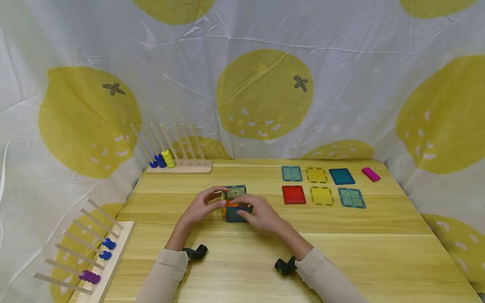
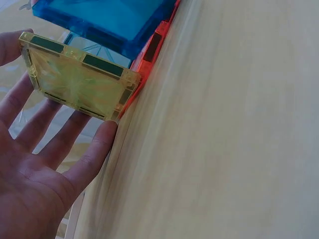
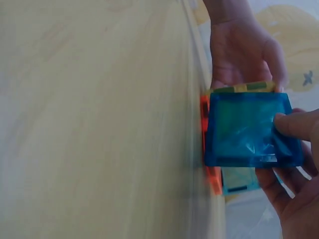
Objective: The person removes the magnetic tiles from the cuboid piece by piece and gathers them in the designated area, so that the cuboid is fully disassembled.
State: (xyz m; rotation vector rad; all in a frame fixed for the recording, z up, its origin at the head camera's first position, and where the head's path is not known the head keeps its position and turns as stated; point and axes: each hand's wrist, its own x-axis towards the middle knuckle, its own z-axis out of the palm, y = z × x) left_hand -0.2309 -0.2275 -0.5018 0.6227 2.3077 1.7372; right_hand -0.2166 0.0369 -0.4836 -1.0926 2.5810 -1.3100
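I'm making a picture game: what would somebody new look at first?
Probably the huge yellow fruits on the cloth behind the table. Then the see-through blue tile in the right grip, near the table's middle, and the bright pink block near the table's far right corner.
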